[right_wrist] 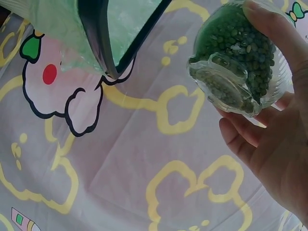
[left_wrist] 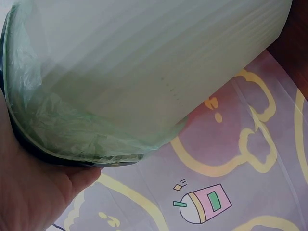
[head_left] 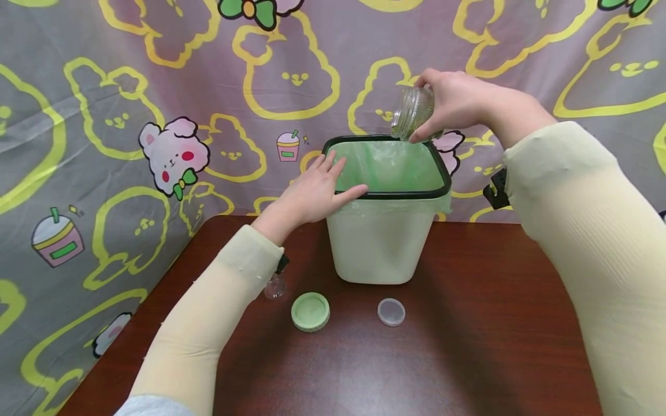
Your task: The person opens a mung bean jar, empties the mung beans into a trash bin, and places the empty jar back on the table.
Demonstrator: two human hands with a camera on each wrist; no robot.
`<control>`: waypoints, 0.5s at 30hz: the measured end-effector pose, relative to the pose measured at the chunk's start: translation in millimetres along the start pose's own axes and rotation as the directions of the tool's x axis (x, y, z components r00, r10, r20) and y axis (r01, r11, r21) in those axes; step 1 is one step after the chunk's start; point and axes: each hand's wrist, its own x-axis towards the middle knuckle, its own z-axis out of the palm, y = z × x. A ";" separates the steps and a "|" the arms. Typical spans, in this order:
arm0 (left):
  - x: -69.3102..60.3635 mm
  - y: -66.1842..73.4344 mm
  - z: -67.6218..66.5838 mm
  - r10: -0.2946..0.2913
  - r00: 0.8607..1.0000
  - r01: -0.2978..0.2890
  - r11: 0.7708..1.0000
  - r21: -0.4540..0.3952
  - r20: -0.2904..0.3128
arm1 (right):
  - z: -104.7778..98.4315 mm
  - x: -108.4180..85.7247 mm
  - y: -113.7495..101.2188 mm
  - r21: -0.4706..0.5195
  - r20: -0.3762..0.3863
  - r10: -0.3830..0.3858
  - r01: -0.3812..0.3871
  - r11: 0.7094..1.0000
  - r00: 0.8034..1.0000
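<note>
My right hand [head_left: 458,104] grips a clear glass jar [head_left: 414,111] tilted on its side above the bin's back right rim, its mouth facing left and down. Small green beans [right_wrist: 236,43] lie inside the jar in the right wrist view. My left hand [head_left: 318,189] rests on the left side of the bin's black rim [head_left: 395,195], fingers straight and spread. The white trash bin [head_left: 380,242] stands upright on the table, lined with a thin green plastic bag [head_left: 364,164]. The left wrist view shows this hand [left_wrist: 38,192] against the rim.
On the dark wooden table [head_left: 468,346], in front of the bin, lie a light green round lid [head_left: 310,312] and a small translucent lid [head_left: 391,312]. A small clear round object [head_left: 274,287] is beside my left forearm. A patterned curtain [head_left: 208,46] hangs behind and left.
</note>
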 end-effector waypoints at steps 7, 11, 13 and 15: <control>1.1 0.0 -1.3 0.009 1.000 -0.009 1.000 0.014 -0.005 | -3.4 0.0 -1.2 -0.013 -0.046 0.008 -0.008 1.000 0.999; 1.2 -0.4 -0.8 0.008 1.000 -0.008 1.000 0.012 -0.002 | -2.1 0.1 -1.4 -0.022 -0.009 0.004 -0.004 1.000 1.000; 0.5 -0.8 -0.4 0.004 1.000 -0.004 1.000 0.007 0.002 | -0.5 0.8 -1.6 -0.023 0.004 -0.005 0.005 1.000 1.000; -0.5 -1.6 0.1 -0.001 1.000 0.001 1.000 0.009 0.008 | 0.8 1.7 -2.0 -0.023 0.024 -0.013 0.013 1.000 1.000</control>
